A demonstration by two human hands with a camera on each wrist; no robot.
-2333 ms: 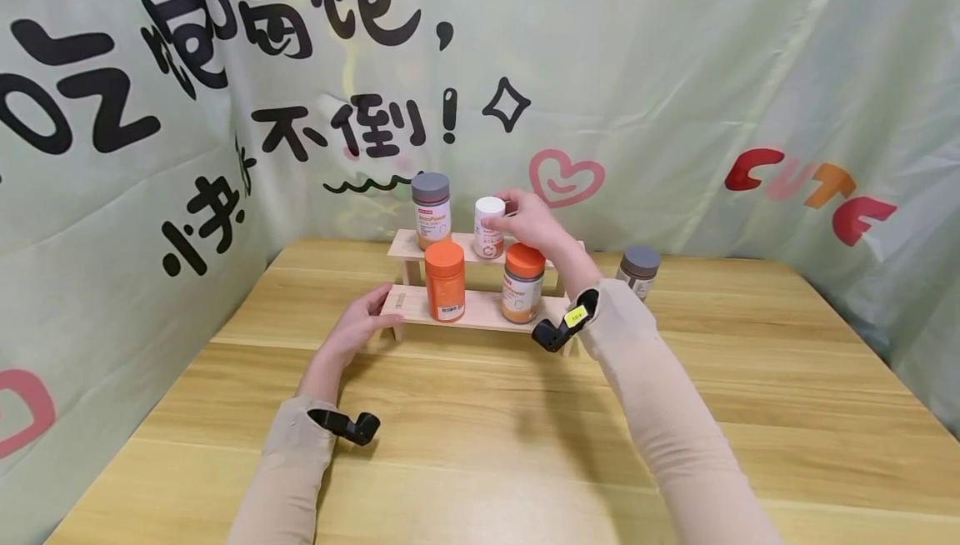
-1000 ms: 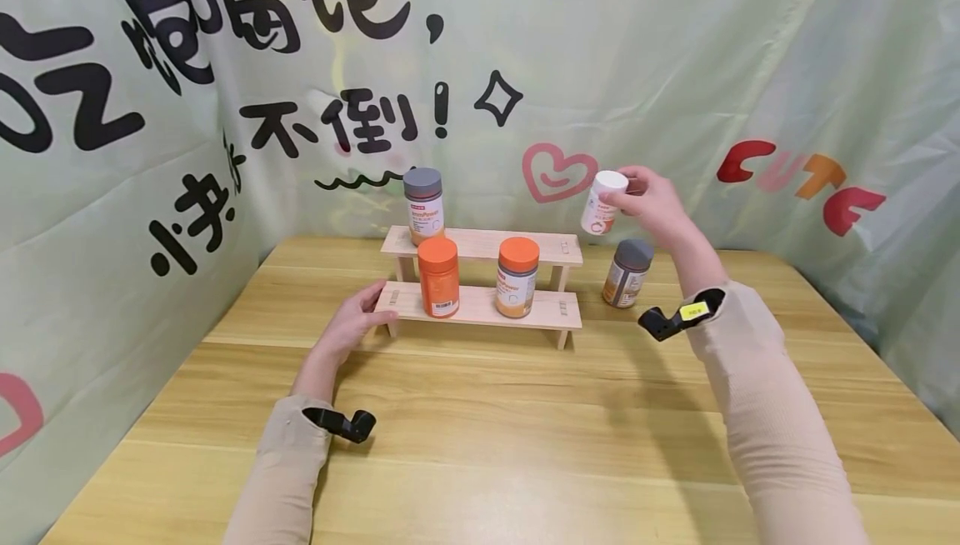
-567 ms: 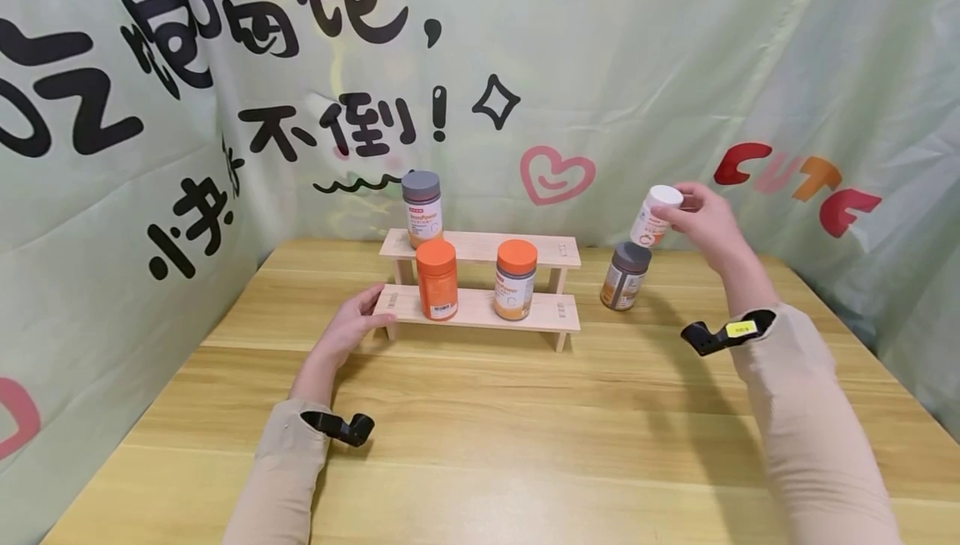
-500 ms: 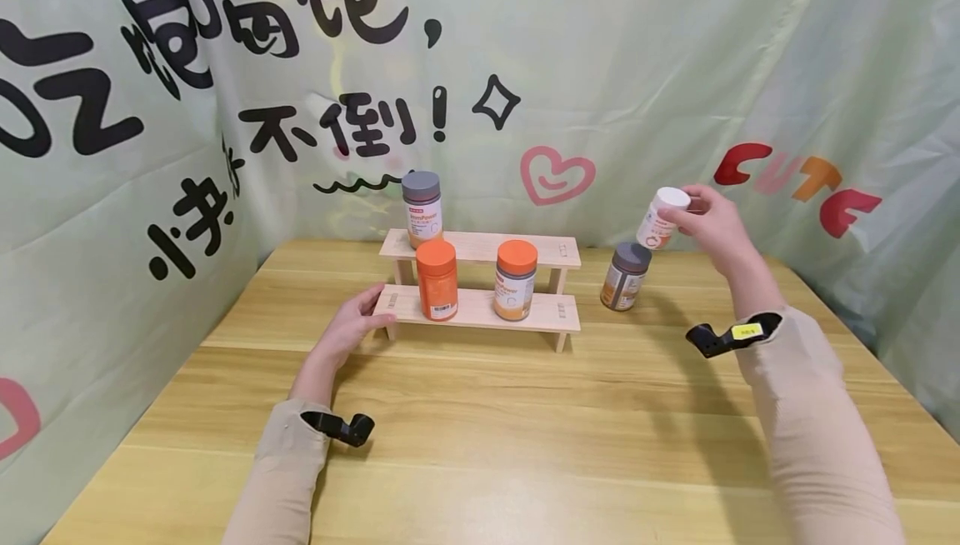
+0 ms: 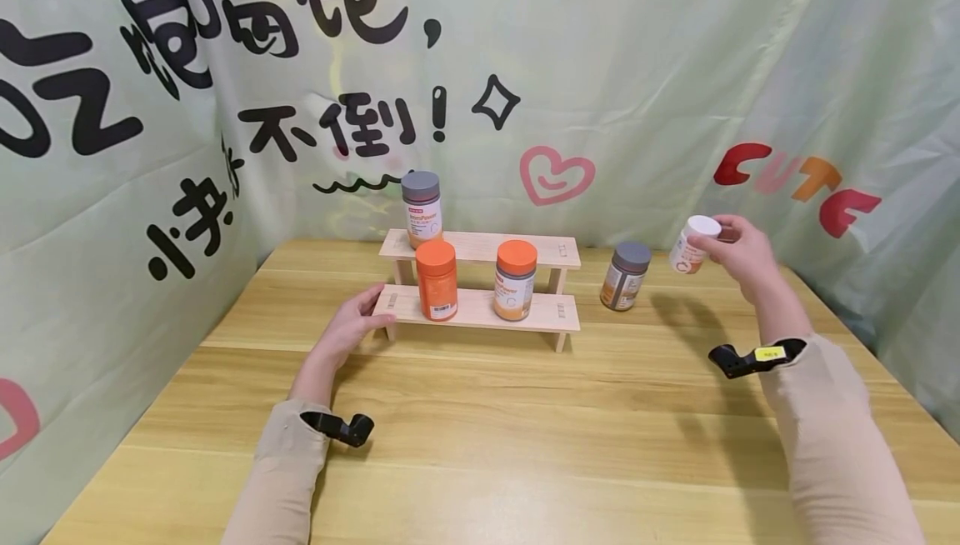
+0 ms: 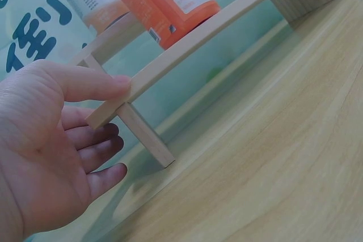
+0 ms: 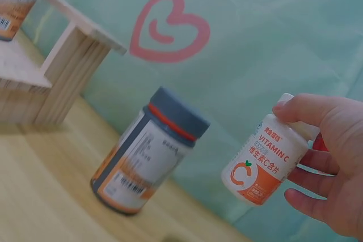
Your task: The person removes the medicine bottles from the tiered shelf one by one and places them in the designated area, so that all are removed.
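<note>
My right hand (image 5: 746, 257) pinches a small white vitamin C bottle (image 7: 264, 160) near its cap, in the air above the table's right side. To its left, a grey-capped bottle (image 5: 626, 277) stands on the table. At the left end of a two-step wooden rack (image 5: 476, 302), my left hand (image 6: 57, 145) grips the lower board, thumb on its front edge and fingers curled behind and under it. On the lower step stand an orange bottle (image 5: 437, 282) and an orange-capped grey bottle (image 5: 515, 280). Another grey-capped bottle (image 5: 423, 210) stands on the upper step's left.
The wooden table (image 5: 480, 445) extends in front of the rack and to both sides. A printed cloth (image 5: 637, 95) hangs close behind it and along the left and right.
My right hand has lifted the white bottle off the upper step and carried it right, past the grey-capped bottle, now lowering. My left hand stays at the rack's end.
</note>
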